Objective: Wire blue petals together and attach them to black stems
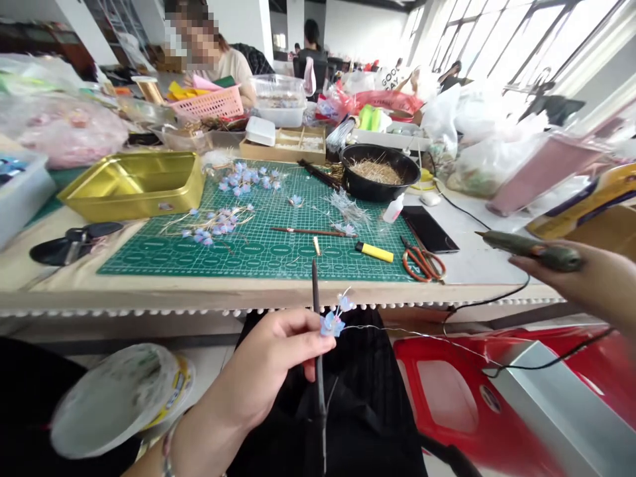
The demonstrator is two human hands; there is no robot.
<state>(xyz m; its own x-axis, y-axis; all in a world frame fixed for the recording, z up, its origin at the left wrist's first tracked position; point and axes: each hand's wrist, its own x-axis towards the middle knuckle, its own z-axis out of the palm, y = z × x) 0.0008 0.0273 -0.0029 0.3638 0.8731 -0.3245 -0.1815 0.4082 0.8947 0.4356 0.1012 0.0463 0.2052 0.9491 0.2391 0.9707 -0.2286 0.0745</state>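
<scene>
Bright daylight from windows at right, glare there, wide-angle stretch and blur at edges

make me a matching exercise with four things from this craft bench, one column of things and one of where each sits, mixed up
Things:
1. blue flower
2. glue gun
3. scissors
4. gold tin

Places:
A. lying on the right edge of the green mat
B. pinched in the left hand against a dark stick
C. on the bench at the mat's left
D. held in the right hand, above the bench's right end

Pairs: 1-B, 2-D, 3-A, 4-C
</scene>
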